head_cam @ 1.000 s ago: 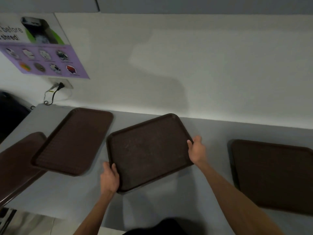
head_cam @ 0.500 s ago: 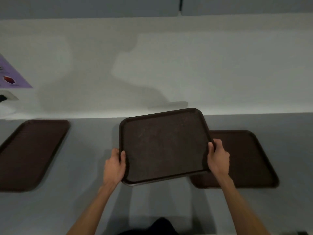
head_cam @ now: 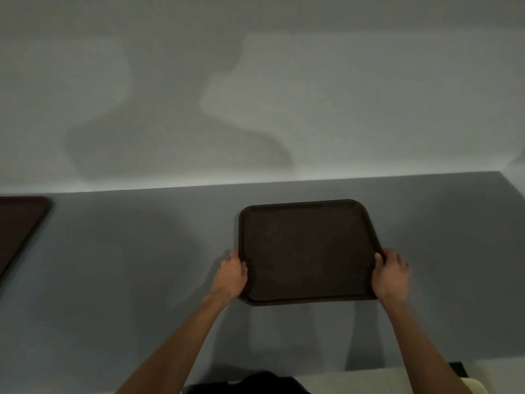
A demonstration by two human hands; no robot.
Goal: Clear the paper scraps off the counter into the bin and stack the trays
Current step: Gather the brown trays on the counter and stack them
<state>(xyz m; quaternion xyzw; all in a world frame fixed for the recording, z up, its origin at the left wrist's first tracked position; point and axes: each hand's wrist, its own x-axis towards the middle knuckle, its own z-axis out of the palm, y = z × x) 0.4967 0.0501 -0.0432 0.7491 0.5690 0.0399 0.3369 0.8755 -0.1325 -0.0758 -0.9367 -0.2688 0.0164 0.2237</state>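
Observation:
A dark brown tray lies level at the right of the grey counter. My left hand grips its near left corner and my right hand grips its near right corner. The tray that lay here before is hidden beneath it, so I cannot tell whether the held tray rests on it. Another brown tray shows partly at the left edge of the view. No paper scraps are in view.
A pale wall runs along the back of the counter. The counter's right end lies just beyond the held tray. A light floor strip shows below the counter's front edge.
Both hands carried the tray to the right and brought it down over the right-hand tray, which is now covered. The view swung right; the poster and left trays left the frame.

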